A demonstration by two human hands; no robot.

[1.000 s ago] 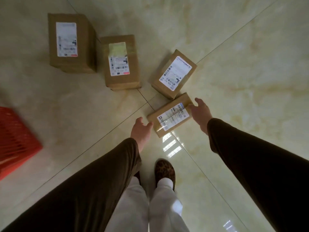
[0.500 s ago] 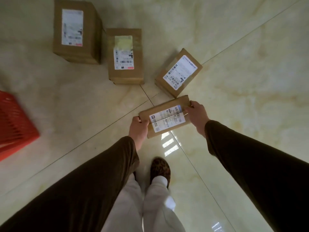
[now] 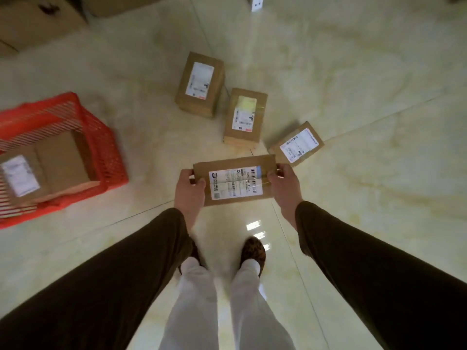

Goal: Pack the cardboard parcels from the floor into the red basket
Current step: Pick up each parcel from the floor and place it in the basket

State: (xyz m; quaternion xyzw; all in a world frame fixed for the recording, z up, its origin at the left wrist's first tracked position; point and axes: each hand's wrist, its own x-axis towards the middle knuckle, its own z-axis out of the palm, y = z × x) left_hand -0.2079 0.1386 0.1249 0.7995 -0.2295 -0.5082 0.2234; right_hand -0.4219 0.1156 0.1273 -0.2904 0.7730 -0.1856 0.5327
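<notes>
Left hand (image 3: pixel 190 190) and right hand (image 3: pixel 285 184) clamping a labelled parcel (image 3: pixel 235 183); red basket (image 3: pixel 106 150) already containing another parcel (image 3: pixel 48 170).

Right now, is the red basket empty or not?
Not empty. The red basket already holds one cardboard parcel, white label facing up.

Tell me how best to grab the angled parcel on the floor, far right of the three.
Probably by its two short ends, one hand on each, coming down from above. The angled parcel lies flat, label up, turned diagonally, so the hands should turn to match. Its right end has open floor around it; its near-left corner sits behind the held parcel, so that side is tighter.
</notes>
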